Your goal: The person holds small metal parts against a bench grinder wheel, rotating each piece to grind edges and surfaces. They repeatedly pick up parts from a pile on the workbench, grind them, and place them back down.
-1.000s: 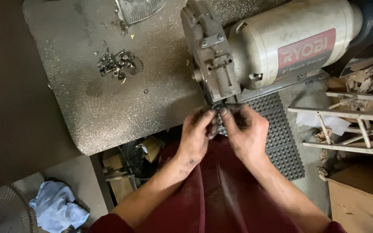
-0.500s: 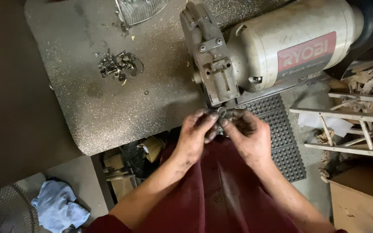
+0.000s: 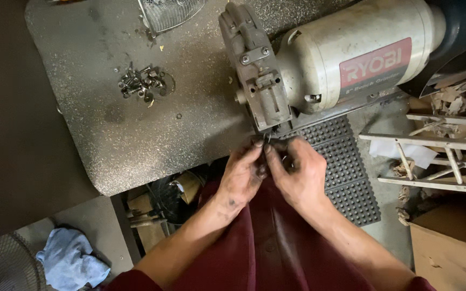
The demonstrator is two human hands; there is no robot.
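Basically both hands meet at the front edge of the speckled workbench [image 3: 136, 140], just below the bench grinder [image 3: 319, 70]. Left hand [image 3: 242, 178] and right hand [image 3: 297, 175] pinch a small dark metal part [image 3: 268, 141] between fingertips; its exact shape is too small to tell. Likely light, rigid, maybe greasy; grip it by the edges. Loose screws [image 3: 141, 83] lie well apart.

red rectangular label [image 3: 376, 67] on grinder, cardboard box [image 3: 449, 248] lower right
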